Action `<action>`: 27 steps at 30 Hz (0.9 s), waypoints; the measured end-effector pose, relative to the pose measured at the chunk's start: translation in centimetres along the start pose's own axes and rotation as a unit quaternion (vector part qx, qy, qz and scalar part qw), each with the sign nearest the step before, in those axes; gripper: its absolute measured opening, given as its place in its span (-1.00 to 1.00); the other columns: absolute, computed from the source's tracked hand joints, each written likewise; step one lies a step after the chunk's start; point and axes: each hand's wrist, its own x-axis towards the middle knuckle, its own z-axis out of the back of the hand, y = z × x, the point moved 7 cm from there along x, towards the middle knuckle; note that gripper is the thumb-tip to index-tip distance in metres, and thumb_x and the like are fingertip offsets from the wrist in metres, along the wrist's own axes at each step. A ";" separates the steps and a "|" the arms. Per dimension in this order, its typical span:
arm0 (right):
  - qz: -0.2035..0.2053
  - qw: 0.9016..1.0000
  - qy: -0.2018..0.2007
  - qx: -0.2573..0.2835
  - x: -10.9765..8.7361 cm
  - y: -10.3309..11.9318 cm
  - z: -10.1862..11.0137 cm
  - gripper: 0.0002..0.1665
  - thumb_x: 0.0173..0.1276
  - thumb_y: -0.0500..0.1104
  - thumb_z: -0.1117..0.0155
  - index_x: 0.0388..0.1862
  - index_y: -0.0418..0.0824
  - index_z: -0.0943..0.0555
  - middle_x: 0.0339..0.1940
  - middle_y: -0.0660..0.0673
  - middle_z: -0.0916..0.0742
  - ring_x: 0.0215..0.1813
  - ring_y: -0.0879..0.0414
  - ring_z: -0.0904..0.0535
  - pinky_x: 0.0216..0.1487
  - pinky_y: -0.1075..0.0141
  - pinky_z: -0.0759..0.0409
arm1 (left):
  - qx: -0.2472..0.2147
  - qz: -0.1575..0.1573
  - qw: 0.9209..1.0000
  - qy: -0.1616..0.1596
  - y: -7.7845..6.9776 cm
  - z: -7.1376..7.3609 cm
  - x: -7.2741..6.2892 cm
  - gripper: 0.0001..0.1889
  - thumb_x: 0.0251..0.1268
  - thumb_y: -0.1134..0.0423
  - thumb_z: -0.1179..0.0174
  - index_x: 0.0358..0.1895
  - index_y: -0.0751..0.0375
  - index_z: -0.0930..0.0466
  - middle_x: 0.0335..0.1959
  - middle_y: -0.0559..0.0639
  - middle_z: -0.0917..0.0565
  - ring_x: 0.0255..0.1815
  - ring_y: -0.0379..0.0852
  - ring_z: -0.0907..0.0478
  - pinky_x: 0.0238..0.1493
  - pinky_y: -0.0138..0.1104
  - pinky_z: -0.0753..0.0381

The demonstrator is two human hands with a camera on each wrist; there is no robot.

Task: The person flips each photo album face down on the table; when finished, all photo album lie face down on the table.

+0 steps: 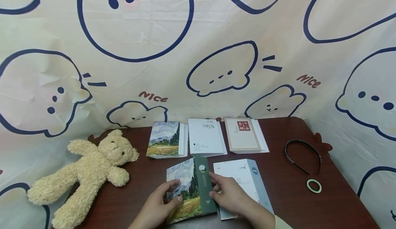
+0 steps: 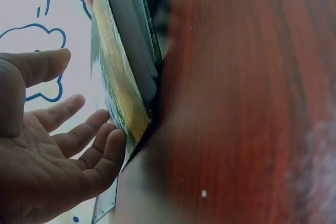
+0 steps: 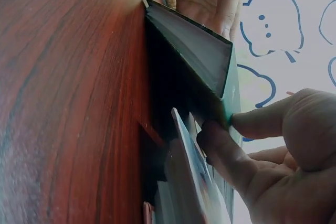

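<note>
So the book [image 1: 190,187] has this painted landscape cover, golden field at the bottom, dark green trees, swirly blue-white sky up top. Dark green spine [image 1: 204,185] on its 3 o'clock side, with a little round picture [image 1: 202,168] toward 12 and a pale emblem [image 1: 207,202] toward 6. It's closed, pale pages [image 3: 195,46] showing between the covers, and sits around 6 o'clock in the head view, tilted with the spine side higher.
</note>
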 end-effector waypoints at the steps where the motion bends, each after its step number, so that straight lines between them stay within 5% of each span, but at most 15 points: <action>1: 0.000 1.000 0.003 -0.006 0.0 0.0 -0.2 -0.21 0.38 -0.25 -0.42 0.50 -0.46 -0.37 0.10 -0.26 -0.77 -0.21 0.32 -0.68 -0.15 0.34 -0.67 | -0.004 0.004 1.000 0.000 0.1 0.1 0.0 -0.36 0.40 -0.02 -0.38 0.46 0.11 -0.47 0.36 0.16 -0.53 0.29 0.20 -0.49 0.01 -0.02 -0.61; 12: -0.010 0.998 0.019 -0.066 0.8 0.1 -1.4 -0.33 0.37 -0.22 -0.43 0.40 -0.43 -0.51 -0.51 0.17 -0.64 -0.51 0.36 -0.53 -0.46 0.40 -0.53 | -0.001 0.005 1.000 -0.006 0.3 0.8 0.1 -0.35 0.39 0.01 -0.39 0.46 0.17 -0.46 0.34 0.18 -0.57 0.27 0.17 -0.52 -0.02 -0.07 -0.63; 19: 0.008 0.994 0.015 -0.107 1.0 0.4 -1.6 -0.34 0.33 -0.21 -0.47 0.36 -0.43 -0.55 -0.52 0.18 -0.67 -0.50 0.41 -0.54 -0.43 0.43 -0.56 | 0.006 0.010 1.000 -0.013 0.4 1.2 0.1 -0.34 0.38 0.00 -0.40 0.46 0.17 -0.47 0.34 0.18 -0.57 0.29 0.22 -0.52 0.02 -0.01 -0.65; 27: -0.006 0.996 0.007 -0.094 1.1 0.4 -1.4 -0.34 0.27 -0.21 -0.52 0.32 -0.40 -0.59 -0.12 -0.14 -0.81 -0.42 0.43 -0.59 -0.39 0.43 -0.61 | 0.003 0.020 1.000 -0.014 0.5 1.4 0.0 -0.34 0.37 -0.07 -0.39 0.45 0.09 -0.48 0.33 0.13 -0.59 0.31 0.22 -0.50 0.12 0.09 -0.62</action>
